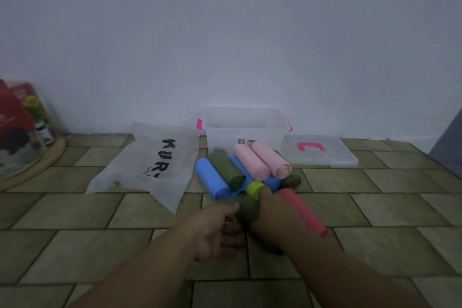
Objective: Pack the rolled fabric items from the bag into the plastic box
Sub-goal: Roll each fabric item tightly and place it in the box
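A person's right hand (271,210) grips a green roll (247,211) low over the tiled floor (375,207). The left hand (217,229) is at the roll's other side, its grasp lost in blur. The other rolls (250,170) lie heaped before the open box (245,130), apparently tipped from the flat bag (150,160) for easy reach. The lid (322,155) lies beside the box, leaving it free to load.

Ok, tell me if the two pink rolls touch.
Touching: head view shows the left pink roll and right pink roll lying flank to flank, no gap.
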